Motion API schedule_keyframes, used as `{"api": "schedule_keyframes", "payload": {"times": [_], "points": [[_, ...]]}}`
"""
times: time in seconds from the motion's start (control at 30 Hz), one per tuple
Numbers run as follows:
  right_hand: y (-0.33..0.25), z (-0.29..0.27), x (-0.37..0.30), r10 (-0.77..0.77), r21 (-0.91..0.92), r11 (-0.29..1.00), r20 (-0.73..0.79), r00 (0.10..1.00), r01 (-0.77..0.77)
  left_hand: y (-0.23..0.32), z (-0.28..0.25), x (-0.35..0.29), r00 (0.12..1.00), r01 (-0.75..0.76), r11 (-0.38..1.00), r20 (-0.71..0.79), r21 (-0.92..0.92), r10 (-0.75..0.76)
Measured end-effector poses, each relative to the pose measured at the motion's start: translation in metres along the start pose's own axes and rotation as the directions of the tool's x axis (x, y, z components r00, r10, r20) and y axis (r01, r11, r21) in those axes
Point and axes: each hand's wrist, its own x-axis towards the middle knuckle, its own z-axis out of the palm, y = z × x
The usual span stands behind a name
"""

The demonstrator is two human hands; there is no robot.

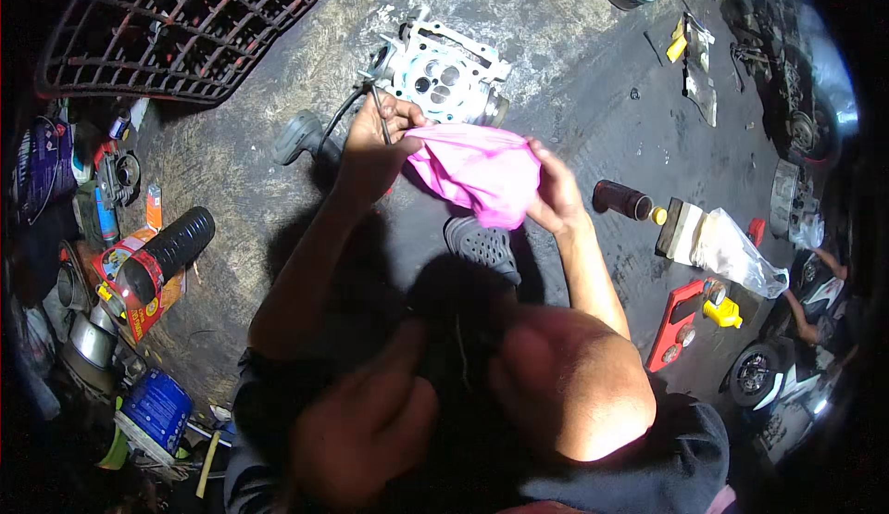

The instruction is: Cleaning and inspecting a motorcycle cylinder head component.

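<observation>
A bright pink cloth [477, 171] is stretched between my two hands, over the floor in front of me. My left hand [389, 130] pinches its left edge, and a thin dark rod [381, 114] also sticks up between those fingers. On the cloth's right side, my right hand [556, 190] grips the edge with thumb and fingers. Just beyond the cloth lies a silvery engine cylinder head [444, 74], its round valve face turned up. The cloth's lower end hangs above a grey perforated clog [480, 241]. What the cloth covers, if anything, is hidden.
A red-brown plastic crate [185, 28] stands far left. At left are a black ribbed bottle [181, 241] and a blue container [157, 410]. To the right lie a dark bottle [620, 201], a plastic bag [741, 250] and a red phone-like object [676, 324].
</observation>
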Motion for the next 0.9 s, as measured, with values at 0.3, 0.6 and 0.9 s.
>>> {"api": "schedule_keyframes", "payload": {"times": [0.3, 0.6, 0.9], "points": [[0.004, -0.024, -0.012, 0.301, -0.137, 0.945, 0.021, 0.953, -0.295, 0.010, 0.008, 0.009, 0.996, -0.072, 0.997, -0.054, -0.023, 0.071], [-0.015, 0.010, -0.005, 0.089, 0.298, 0.947, 0.122, 0.989, -0.122, 0.004, 0.013, -0.009, 0.959, -0.178, 0.664, -0.022, 0.726, 0.281], [-0.012, 0.020, 0.004, 0.042, 0.251, 0.966, 0.048, 0.998, -0.053, -0.006, 0.057, -0.030, 0.925, -0.355, 0.665, 0.347, 0.657, 0.152]]}}
